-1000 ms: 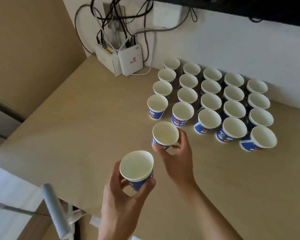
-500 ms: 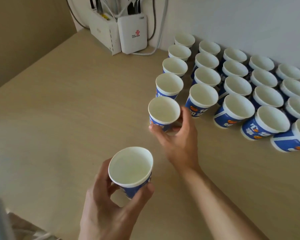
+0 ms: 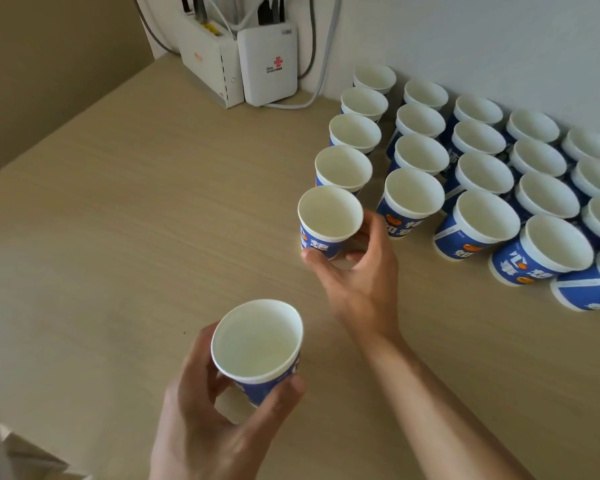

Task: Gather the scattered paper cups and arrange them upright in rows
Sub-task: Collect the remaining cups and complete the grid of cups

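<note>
Several blue-and-white paper cups stand upright in rows (image 3: 482, 157) against the wall at the right. My right hand (image 3: 357, 275) grips one more upright cup (image 3: 328, 220) at its base, at the front end of the leftmost row, just in front of that row's nearest cup (image 3: 343, 169). Whether this cup rests on the table or hovers just above it I cannot tell. My left hand (image 3: 208, 417) holds another upright cup (image 3: 257, 344) near the table's front edge, above the surface.
The table (image 3: 136, 220) is light wood. Two white router boxes (image 3: 243, 60) with cables stand against the wall at the back, left of the rows. A beige wall borders the table on the left. A grey object shows at the bottom left corner.
My right hand has carried its cup forward to the front end of the leftmost row. My left hand still holds its cup near me. The camera has tilted down and closer.
</note>
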A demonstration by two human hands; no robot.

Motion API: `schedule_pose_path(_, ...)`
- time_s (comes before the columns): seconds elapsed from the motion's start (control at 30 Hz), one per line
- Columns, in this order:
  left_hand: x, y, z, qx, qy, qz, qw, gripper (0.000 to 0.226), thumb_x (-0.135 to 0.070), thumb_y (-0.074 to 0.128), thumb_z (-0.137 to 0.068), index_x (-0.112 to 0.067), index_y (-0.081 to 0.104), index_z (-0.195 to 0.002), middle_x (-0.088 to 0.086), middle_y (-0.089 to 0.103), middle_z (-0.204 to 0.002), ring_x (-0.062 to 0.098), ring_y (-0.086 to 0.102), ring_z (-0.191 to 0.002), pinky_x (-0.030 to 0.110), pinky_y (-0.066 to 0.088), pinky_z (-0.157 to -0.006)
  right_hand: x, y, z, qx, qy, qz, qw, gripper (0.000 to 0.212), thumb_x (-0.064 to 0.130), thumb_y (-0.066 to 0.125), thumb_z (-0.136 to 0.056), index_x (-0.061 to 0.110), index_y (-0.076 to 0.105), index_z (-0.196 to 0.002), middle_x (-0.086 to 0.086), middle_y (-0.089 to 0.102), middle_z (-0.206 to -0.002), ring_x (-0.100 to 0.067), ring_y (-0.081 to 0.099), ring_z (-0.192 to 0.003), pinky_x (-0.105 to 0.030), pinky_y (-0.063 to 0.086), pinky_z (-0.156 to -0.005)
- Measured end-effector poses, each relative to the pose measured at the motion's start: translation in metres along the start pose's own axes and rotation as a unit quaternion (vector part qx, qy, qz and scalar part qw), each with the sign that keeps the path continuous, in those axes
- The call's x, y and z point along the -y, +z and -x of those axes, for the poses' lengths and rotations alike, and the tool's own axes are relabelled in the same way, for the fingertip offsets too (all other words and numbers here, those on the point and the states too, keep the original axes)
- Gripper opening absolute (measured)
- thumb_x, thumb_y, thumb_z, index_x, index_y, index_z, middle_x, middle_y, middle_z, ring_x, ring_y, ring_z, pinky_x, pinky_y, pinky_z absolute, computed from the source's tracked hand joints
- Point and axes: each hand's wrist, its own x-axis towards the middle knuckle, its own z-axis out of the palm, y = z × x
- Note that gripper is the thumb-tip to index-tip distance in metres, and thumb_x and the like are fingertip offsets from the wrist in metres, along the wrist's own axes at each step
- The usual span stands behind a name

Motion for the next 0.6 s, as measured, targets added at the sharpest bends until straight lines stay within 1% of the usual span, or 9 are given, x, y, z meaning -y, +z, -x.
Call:
schedule_pose_path(0.1,-0.003,-0.001,0.000,0.007,-0.001,-0.018,1.000,0.062,-0.045,0.080,-0.041,-0.050,0.067,-0.102,-0.010,0.077,-0.096,0.006,0.074,-0.084,0.013,0.055,-0.072,-0.002,-0.011,0.010,-0.001,0.007,0.016,1.000,0.061,0.013,0.087,-0.073,0.020,0.055,-0.125,0.006,0.067,-0.116,-0.008,0.064,-0.105,-0.017,0.048,-0.086)
schedule_pose_path(0.13,-0.005,-0.001,0.001,0.009,-0.001,-0.024,1.000,0.061,-0.046,0.080,-0.043,-0.049,0.067,-0.102,-0.010,0.077,-0.096,0.005,0.074,-0.085,0.015,0.056,-0.073,-0.003,-0.018,0.017,-0.005,0.011,0.020,1.000,0.062,0.012,0.085,-0.074,0.021,0.055,-0.126,0.008,0.066,-0.117,-0.008,0.063,-0.105,-0.015,0.047,-0.084)
schedule_pose_path(0.23,-0.012,0.004,0.001,0.022,-0.007,-0.035,0.999,0.058,-0.048,0.078,-0.045,-0.049,0.066,-0.102,-0.015,0.076,-0.095,0.003,0.073,-0.088,0.028,0.057,-0.075,-0.005,-0.046,0.040,0.017,0.006,0.004,1.000,0.054,0.008,0.080,-0.077,0.024,0.057,-0.123,0.010,0.066,-0.110,-0.014,0.066,-0.101,-0.024,0.048,-0.080)
schedule_pose_path(0.3,-0.018,0.011,0.000,0.032,-0.013,-0.040,0.999,0.059,-0.050,0.077,-0.046,-0.047,0.065,-0.104,-0.017,0.076,-0.095,0.000,0.072,-0.090,0.030,0.052,-0.077,-0.003,-0.068,0.051,0.081,-0.003,0.004,0.997,0.052,0.010,0.076,-0.072,0.030,0.059,-0.117,0.010,0.069,-0.107,-0.016,0.067,-0.101,-0.030,0.049,-0.081)
schedule_pose_path(0.33,-0.021,0.015,-0.001,0.039,-0.012,-0.044,0.998,0.061,-0.050,0.076,-0.047,-0.045,0.065,-0.106,-0.018,0.076,-0.096,-0.001,0.072,-0.091,0.030,0.051,-0.077,0.000,-0.077,0.056,0.128,-0.009,0.018,0.992,0.052,0.014,0.075,-0.070,0.032,0.060,-0.116,0.012,0.069,-0.109,-0.015,0.066,-0.105,-0.028,0.049,-0.084)
schedule_pose_path(0.37,-0.024,0.020,-0.003,0.050,-0.009,-0.047,0.998,0.063,-0.050,0.076,-0.048,-0.043,0.065,-0.109,-0.018,0.075,-0.098,-0.002,0.071,-0.093,0.029,0.050,-0.077,0.003,-0.085,0.060,0.174,-0.016,0.041,0.984,0.054,0.021,0.076,-0.068,0.034,0.060,-0.118,0.017,0.068,-0.113,-0.010,0.065,-0.110,-0.023,0.047,-0.088)
schedule_pose_path(0.43,-0.030,0.031,-0.006,0.073,-0.003,-0.053,0.996,0.064,-0.046,0.078,-0.050,-0.041,0.063,-0.112,-0.019,0.075,-0.103,-0.002,0.071,-0.096,0.028,0.051,-0.078,0.009,-0.097,0.067,0.236,-0.036,0.089,0.967,0.061,0.036,0.075,-0.065,0.036,0.057,-0.124,0.027,0.063,-0.120,0.005,0.058,-0.116,-0.007,0.040,-0.091)
schedule_pose_path(0.5,-0.035,0.042,-0.009,0.098,0.001,-0.061,0.993,0.061,-0.040,0.081,-0.054,-0.042,0.061,-0.112,-0.020,0.074,-0.106,0.000,0.071,-0.098,0.029,0.052,-0.079,0.013,-0.104,0.071,0.246,-0.040,0.103,0.963,0.067,0.040,0.080,-0.066,0.042,0.052,-0.126,0.032,0.060,-0.121,0.011,0.053,-0.115,-0.001,0.035,-0.090)
schedule_pose_path(0.6,-0.042,0.058,-0.013,0.125,0.014,-0.074,0.989,0.060,-0.043,0.081,-0.054,-0.045,0.060,-0.110,-0.023,0.073,-0.106,-0.002,0.071,-0.096,0.030,0.054,-0.077,0.016,-0.108,0.070,0.202,-0.047,0.090,0.974,0.065,0.044,0.081,-0.064,0.053,0.047,-0.119,0.041,0.058,-0.110,0.014,0.055,-0.108,0.001,0.036,-0.085)
